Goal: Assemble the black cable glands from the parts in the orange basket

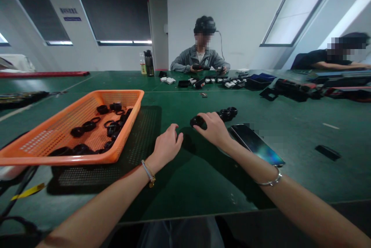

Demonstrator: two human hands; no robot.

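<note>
Head view: the right hand (213,126) curls its fingers around a shiny black rounded part (198,121) over the flat green surface (188,190); the left hand (166,146) is empty, fingers parted. A light pinch could drop it; knuckles could knock the adjacent glossy black round pieces (228,114).

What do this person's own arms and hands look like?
The left hand is gloveless, with a pale bracelet and gold-coloured charm at its wrist. The right hand is gloveless too; a silvery bangle circles that forearm. No sleeves show.
</note>
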